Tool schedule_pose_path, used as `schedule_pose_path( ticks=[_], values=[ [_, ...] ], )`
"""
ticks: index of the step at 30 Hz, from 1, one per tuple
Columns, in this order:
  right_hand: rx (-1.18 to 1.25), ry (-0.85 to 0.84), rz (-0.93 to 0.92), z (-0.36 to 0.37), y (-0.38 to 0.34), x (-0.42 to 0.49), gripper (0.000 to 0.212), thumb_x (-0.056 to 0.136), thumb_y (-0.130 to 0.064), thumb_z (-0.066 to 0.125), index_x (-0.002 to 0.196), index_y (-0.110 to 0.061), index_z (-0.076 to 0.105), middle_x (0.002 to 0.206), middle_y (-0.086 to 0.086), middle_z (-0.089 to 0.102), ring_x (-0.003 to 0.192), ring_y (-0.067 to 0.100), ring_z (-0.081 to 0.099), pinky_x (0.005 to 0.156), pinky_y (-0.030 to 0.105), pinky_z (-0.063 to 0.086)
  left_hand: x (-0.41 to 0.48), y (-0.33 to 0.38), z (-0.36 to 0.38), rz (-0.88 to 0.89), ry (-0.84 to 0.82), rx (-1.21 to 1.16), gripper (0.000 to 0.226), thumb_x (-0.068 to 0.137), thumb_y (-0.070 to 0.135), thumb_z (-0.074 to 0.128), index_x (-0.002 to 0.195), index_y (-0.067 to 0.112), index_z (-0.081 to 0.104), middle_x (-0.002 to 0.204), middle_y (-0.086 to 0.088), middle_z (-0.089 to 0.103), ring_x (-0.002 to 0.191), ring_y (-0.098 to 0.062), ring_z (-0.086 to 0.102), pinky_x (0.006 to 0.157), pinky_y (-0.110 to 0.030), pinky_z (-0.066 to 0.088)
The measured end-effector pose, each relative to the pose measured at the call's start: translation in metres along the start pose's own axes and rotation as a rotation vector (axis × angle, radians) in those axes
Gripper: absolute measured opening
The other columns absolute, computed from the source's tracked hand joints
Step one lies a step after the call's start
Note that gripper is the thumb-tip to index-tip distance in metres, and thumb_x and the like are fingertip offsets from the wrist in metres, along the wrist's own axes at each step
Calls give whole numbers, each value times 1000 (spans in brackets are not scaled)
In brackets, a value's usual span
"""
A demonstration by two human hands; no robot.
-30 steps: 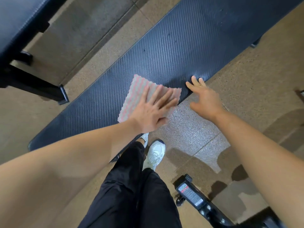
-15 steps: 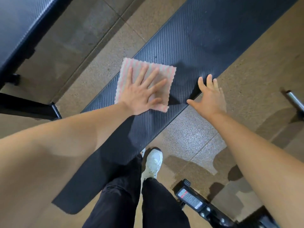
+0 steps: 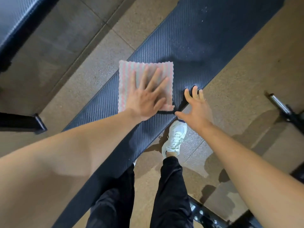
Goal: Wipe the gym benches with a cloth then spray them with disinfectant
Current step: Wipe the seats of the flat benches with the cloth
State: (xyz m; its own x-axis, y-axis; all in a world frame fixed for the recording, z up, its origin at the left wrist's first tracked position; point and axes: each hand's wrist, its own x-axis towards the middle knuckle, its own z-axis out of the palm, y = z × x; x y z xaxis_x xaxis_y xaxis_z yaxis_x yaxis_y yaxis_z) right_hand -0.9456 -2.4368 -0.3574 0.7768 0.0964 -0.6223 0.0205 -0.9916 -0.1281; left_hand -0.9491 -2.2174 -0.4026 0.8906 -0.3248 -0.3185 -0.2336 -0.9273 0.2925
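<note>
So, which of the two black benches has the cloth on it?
The long bench across the middle: the left hand presses the striped cloth flat on it. The other bench, top left, carries no cloth.

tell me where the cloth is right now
In the head view the cloth lies spread on the black bench pad near the picture's middle, pressed under the left hand, with the right hand at the pad's near edge to its right.

The blurry left hand (image 3: 144,99) covers the middle of the cloth (image 3: 130,71). The bench (image 3: 197,38) runs off the top and bottom edges. A second bench (image 3: 14,17) is cut off top left.
</note>
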Motion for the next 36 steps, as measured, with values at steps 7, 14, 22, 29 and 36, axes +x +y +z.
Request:
schedule_pose_path(
  ticks=[7,14,22,29,36],
  values=[
    [408,168,-1,-23,35,4,44,93,-12,67,137,-19,64,153,-2,50,142,11,45,110,14,26,-26,51,28,209,-41,35,68,104,63,28,163,40,3,172,1,-8,157,-37,-12,120,-71,0],
    [288,354,90,-65,73,65,78,86,-37,76,152,-13,43,165,9,28,150,28,32,122,41,28,14,27,7,152,-8,74,62,102,67,23,160,47,15,172,-3,7,158,-38,-1,120,-71,4],
    [-24,202,39,-102,111,123,117,75,-75,67,162,-16,14,171,7,6,157,32,2,126,53,12,89,-11,-27,-282,42,42,65,103,66,10,162,43,-4,172,-2,-11,158,-35,-12,119,-73,-3],
    [-17,179,8,-108,112,126,117,76,-76,66,162,-16,14,170,8,8,157,31,1,127,48,12,98,10,-26,-369,52,26,66,106,59,9,164,31,-7,172,-3,-14,157,-35,-15,120,-72,-2],
    [20,95,-71,-121,129,125,99,83,-60,71,161,-25,21,170,1,11,157,25,6,125,48,13,86,75,-3,-119,-14,63,69,105,61,13,164,31,-6,172,-5,-14,157,-38,-15,121,-68,1]
  ],
)
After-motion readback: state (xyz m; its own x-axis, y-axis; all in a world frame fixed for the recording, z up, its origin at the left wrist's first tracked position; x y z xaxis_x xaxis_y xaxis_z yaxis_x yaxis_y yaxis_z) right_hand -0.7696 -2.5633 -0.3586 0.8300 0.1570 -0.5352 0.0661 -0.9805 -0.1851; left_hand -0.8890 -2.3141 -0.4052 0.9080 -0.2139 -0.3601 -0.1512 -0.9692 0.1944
